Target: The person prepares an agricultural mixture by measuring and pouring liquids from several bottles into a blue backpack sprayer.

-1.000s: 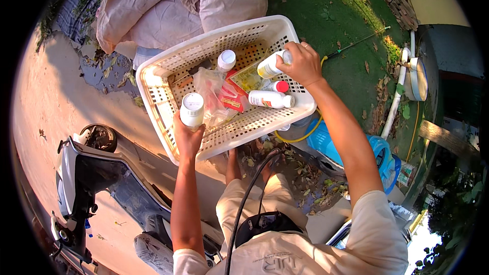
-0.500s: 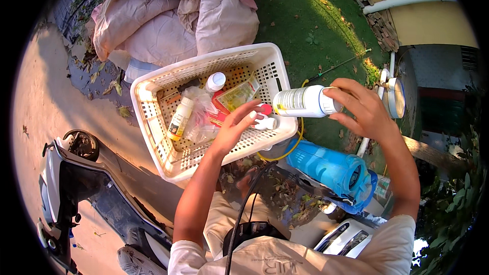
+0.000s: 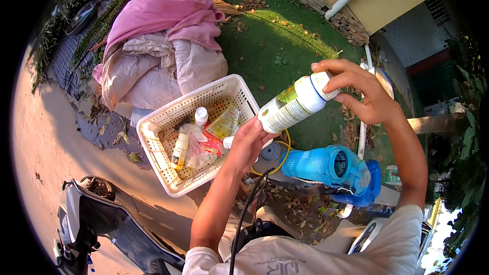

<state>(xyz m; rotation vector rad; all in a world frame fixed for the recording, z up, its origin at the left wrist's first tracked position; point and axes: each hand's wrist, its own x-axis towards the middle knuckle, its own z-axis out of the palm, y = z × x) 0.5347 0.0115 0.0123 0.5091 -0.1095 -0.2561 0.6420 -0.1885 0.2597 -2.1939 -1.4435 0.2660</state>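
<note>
My right hand (image 3: 359, 91) grips the cap end of a white bottle (image 3: 291, 111) with a blue ring and a green printed label. At its other end, the fingers and thumb of my left hand (image 3: 248, 143) hold the base. The bottle is tilted, cap up to the right, beside a white plastic basket (image 3: 154, 162). Inside the basket are a small white-and-yellow bottle (image 3: 179, 152), an upright white-capped bottle (image 3: 201, 116), a clear plastic bag (image 3: 193, 140), a red packet (image 3: 212, 145) and a green-yellow packet (image 3: 224, 123). Another small white bottle (image 3: 227, 142) is partly behind my left hand.
A blue plastic tank (image 3: 316, 165) with an open round mouth stands right of the basket, near a yellow hose (image 3: 289, 150). To the left is a scooter (image 3: 114, 224). Behind the basket lie bundled quilts (image 3: 153, 71) on the ground. A dark cable hangs in front of my shirt.
My left hand has come from over the basket to the bottle's base and now holds it. The bottle has tipped, its cap end rising. The view has shifted, showing more of the far ground.
</note>
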